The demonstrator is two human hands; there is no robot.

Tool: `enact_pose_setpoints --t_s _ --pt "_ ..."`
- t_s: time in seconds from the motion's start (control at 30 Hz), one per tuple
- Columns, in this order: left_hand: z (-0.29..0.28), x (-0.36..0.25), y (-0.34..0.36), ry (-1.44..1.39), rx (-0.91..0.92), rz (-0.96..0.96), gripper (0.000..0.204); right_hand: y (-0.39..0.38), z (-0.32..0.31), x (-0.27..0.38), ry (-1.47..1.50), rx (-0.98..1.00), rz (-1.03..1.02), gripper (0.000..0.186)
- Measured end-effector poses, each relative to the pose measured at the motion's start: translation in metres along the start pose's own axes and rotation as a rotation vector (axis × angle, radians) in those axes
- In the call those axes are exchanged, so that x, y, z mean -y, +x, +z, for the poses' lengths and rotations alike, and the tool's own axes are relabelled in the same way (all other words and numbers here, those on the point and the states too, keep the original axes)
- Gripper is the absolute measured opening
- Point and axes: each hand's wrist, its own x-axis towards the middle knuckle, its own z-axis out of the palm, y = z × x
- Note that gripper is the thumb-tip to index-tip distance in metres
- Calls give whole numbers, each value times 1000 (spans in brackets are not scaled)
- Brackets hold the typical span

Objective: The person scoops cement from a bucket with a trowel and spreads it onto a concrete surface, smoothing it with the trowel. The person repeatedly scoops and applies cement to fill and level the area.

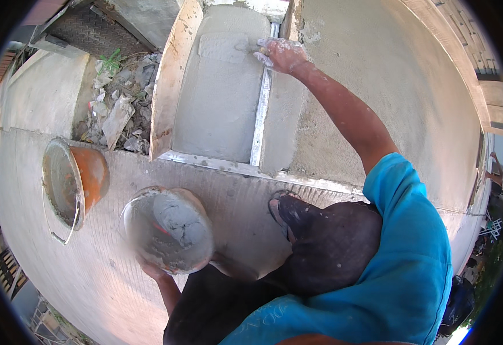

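My right hand [283, 54], smeared with pale cement, is stretched out over the far end of a straight metal bar [260, 118]. Its fingers are curled; what lies in them cannot be made out. Under and left of it is smooth wet cement [217, 109] inside a frame, with a faint raised rectangular patch near the fingers. Close to my body, my left hand [152, 269] grips the lower side of a tilted bucket [199, 253]. Wet grey mortar [178, 218] sits inside this bucket, and something small and red shows in it. The bucket hides most of my left fingers.
An orange bucket [93, 172] with a wire handle stands left on the ribbed concrete floor [119, 299]. A wooden board [171, 75] edges the frame's left, beside rubble [119, 118] and a small green plant [111, 61]. Right lies a wide cement surface [389, 103].
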Motion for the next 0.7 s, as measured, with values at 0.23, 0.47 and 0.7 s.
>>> enact_pose_setpoints --t_s 0.23,0.47,0.7 --pt "18 -14 -13 -62 33 -48 63 47 -33 -31 22 4 220 54" --pt "8 -9 -10 -105 86 -31 60 65 -28 -30 -32 70 126 57" --pt "8 -8 -8 -83 71 -20 59 80 -24 -23 -77 4 109 72"
